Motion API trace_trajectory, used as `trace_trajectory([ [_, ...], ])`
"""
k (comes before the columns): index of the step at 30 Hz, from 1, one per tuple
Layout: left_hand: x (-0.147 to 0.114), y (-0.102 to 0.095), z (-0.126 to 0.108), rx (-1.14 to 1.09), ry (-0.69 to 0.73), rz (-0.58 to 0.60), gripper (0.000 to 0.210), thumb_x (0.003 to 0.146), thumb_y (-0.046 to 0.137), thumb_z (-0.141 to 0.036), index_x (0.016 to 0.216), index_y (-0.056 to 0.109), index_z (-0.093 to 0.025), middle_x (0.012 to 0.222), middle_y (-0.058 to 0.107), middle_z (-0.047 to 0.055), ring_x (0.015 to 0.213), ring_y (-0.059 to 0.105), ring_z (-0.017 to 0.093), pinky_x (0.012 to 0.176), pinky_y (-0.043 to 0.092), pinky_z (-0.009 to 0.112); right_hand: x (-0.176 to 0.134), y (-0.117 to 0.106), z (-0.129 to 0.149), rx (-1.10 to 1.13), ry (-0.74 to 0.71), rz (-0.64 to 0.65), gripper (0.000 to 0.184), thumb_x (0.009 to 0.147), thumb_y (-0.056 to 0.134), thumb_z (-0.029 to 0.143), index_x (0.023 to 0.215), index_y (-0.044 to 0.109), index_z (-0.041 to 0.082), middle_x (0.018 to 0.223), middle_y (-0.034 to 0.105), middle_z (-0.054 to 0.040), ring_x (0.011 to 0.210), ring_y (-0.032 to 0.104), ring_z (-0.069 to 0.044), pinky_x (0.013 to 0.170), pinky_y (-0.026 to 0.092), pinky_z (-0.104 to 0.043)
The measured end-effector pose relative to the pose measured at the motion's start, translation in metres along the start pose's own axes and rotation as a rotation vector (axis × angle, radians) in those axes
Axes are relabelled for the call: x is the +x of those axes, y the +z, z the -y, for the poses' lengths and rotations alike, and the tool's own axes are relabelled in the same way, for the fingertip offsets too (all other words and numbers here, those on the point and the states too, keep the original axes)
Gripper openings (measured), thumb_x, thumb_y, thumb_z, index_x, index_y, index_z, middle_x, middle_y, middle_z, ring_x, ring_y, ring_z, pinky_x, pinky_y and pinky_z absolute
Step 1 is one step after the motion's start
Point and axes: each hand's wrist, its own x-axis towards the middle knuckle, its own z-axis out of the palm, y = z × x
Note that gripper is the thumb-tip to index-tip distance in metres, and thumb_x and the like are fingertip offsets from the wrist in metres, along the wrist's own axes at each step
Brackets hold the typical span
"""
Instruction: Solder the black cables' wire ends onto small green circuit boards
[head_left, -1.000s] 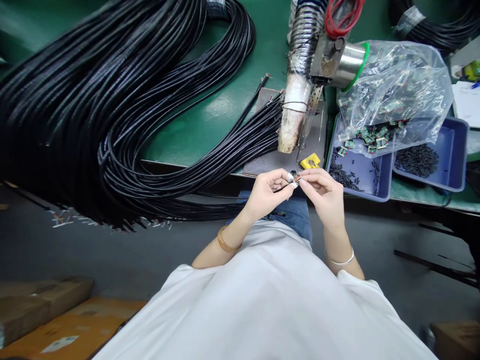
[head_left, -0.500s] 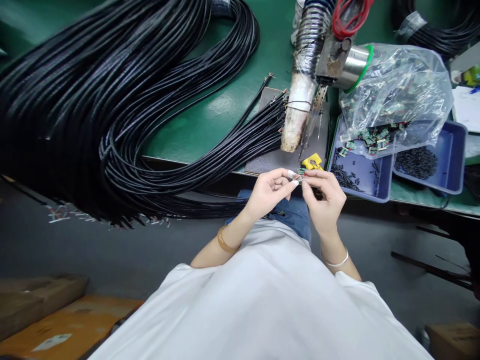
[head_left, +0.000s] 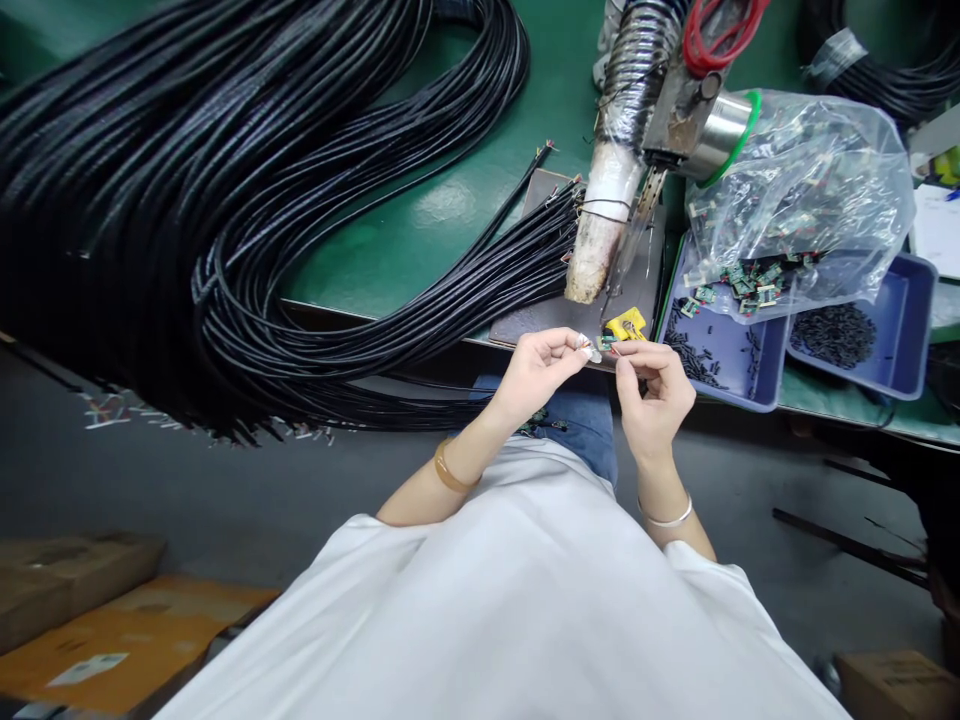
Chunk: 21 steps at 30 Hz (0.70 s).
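Note:
My left hand [head_left: 534,375] is closed in a pinch on thin coloured wires [head_left: 584,344] at its fingertips, over the table's front edge. Between its fingertips and my other hand is a shiny, pale bit that I cannot make out. My right hand [head_left: 657,392] pinches a small green circuit board [head_left: 606,342] by its red wire, thumb and forefinger nearly together. Just beyond the fingertips lies a yellow sponge [head_left: 626,324]. Above it, a soldering iron [head_left: 646,205] points down beside a wrapped duct [head_left: 592,235].
Black cables [head_left: 360,330] fill the left side, their stripped ends on a grey board [head_left: 517,322]. To the right, blue trays [head_left: 757,390] hold short black tubes; a clear bag [head_left: 847,200] of circuit boards rests over them. Cardboard boxes [head_left: 135,640] stand on the floor.
My hands have drawn slightly apart at the fingertips, the right one moving a little to the right. The green circuit board shows more clearly between them. The camera view has shifted slightly.

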Motion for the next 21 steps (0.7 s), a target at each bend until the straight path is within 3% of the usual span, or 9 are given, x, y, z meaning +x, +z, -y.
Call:
trace_trajectory([
  [5, 0.007, 0.000, -0.003, -0.001, 0.014, -0.017, 0.032, 0.074, 0.082, -0.042, 0.072, 0.068, -0.013, 0.059, 0.057, -0.003, 0.051, 0.041, 0.004, 0.051, 0.035, 0.019, 0.008, -0.002, -0.005, -0.090, -0.131, 0.049, 0.011, 0.086, 0.069, 0.015, 0.086, 0.065, 0.025, 0.098, 0.075, -0.0034, 0.093, 0.072, -0.019, 0.085, 0.061, -0.040],
  [10, 0.012, 0.001, -0.005, 0.009, 0.037, -0.012, 0.030, 0.074, 0.082, -0.040, 0.070, 0.068, -0.013, 0.058, 0.056, -0.004, 0.049, 0.039, 0.003, 0.052, 0.035, 0.019, 0.014, -0.002, -0.008, -0.139, -0.230, 0.060, 0.016, 0.084, 0.068, 0.010, 0.086, 0.063, 0.025, 0.101, 0.075, -0.0032, 0.093, 0.072, -0.019, 0.082, 0.061, -0.039],
  [21, 0.019, 0.002, -0.005, 0.011, 0.050, -0.053, 0.029, 0.071, 0.083, -0.038, 0.070, 0.069, -0.013, 0.052, 0.048, -0.006, 0.046, 0.031, 0.003, 0.047, 0.029, 0.019, 0.027, 0.002, -0.007, -0.136, -0.207, 0.060, 0.013, 0.086, 0.068, 0.014, 0.083, 0.063, 0.025, 0.096, 0.074, -0.0015, 0.090, 0.071, -0.019, 0.083, 0.061, -0.040],
])
